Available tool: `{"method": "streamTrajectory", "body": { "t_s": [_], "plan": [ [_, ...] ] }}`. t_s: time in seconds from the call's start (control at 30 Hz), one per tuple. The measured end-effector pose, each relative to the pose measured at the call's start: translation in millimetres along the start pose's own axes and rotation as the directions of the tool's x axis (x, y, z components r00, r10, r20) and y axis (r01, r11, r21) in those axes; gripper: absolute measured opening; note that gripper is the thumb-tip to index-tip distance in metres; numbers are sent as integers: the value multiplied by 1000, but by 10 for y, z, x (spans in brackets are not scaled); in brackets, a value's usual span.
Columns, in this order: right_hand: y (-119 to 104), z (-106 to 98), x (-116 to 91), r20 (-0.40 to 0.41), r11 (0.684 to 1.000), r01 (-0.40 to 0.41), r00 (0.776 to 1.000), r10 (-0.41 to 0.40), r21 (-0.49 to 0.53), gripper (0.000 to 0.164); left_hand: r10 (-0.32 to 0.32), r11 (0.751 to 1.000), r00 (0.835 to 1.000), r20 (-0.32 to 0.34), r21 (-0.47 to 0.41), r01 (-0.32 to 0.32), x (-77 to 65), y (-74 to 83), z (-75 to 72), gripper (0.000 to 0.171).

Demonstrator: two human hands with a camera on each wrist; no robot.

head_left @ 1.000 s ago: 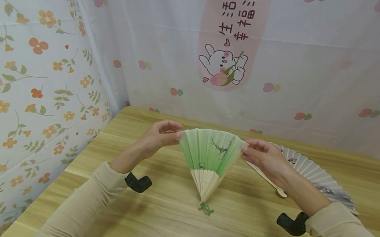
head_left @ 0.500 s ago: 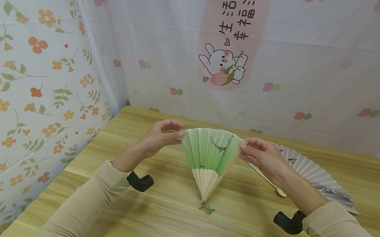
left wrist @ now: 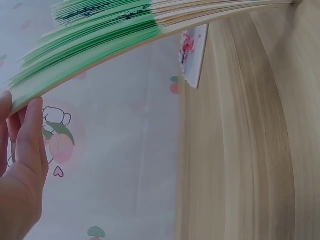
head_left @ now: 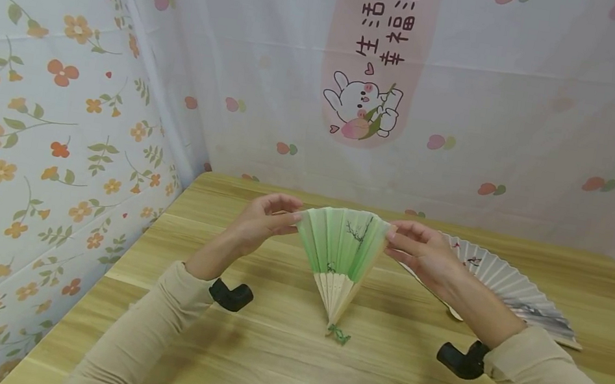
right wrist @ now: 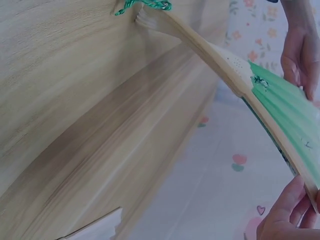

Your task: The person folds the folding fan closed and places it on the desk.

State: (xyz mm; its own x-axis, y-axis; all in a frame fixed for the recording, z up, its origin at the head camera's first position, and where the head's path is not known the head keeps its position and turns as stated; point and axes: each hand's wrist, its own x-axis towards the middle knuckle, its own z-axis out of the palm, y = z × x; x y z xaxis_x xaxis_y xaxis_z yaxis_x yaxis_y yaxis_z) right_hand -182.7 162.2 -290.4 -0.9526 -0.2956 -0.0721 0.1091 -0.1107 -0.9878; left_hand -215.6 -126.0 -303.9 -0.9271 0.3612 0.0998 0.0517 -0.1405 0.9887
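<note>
A green folding fan (head_left: 338,242) with a dark branch print and pale ribs is partly spread between my hands, its narrow end toward me. A green cord (head_left: 338,335) hangs at its pivot. My left hand (head_left: 258,224) pinches the upper left corner between thumb and fingers. At the opposite corner my right hand (head_left: 428,255) pinches the outer rib the same way. In the left wrist view the pleats of the fan (left wrist: 100,37) show edge-on, bunched closely. The right wrist view shows the thick outer rib (right wrist: 210,57) slanting down to my right fingertips.
A white folding fan (head_left: 507,286) with a grey and red print lies spread on the wooden table (head_left: 282,372), partly behind my right forearm. A patterned cloth (head_left: 275,82) hangs at the back, and a flowered one (head_left: 42,148) at the left.
My hands have drawn slightly closer together, and the green fan has narrowed with its pleats folding inward. The white fan has stayed in place.
</note>
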Motion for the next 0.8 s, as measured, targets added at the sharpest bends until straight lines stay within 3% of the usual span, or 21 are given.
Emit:
{"method": "streamTrajectory", "body": {
  "t_s": [0.27, 0.53, 0.8],
  "plan": [
    [-9, 35, 10, 2, 1000, -9, 1000, 9, -12, 18, 12, 1000, 1000, 9, -16, -12, 17, 7, 33, 34],
    [-22, 52, 42, 1, 1000, -22, 1000, 22, 20, 20, 13, 1000, 1000, 10, -14, -13, 44, 41, 75, 20],
    [3, 60, 77, -1, 999, -34, 999, 34, 39, 22, 28, 1000, 999, 30, -7, -28, 41, 48, 89, 31]
  ]
}}
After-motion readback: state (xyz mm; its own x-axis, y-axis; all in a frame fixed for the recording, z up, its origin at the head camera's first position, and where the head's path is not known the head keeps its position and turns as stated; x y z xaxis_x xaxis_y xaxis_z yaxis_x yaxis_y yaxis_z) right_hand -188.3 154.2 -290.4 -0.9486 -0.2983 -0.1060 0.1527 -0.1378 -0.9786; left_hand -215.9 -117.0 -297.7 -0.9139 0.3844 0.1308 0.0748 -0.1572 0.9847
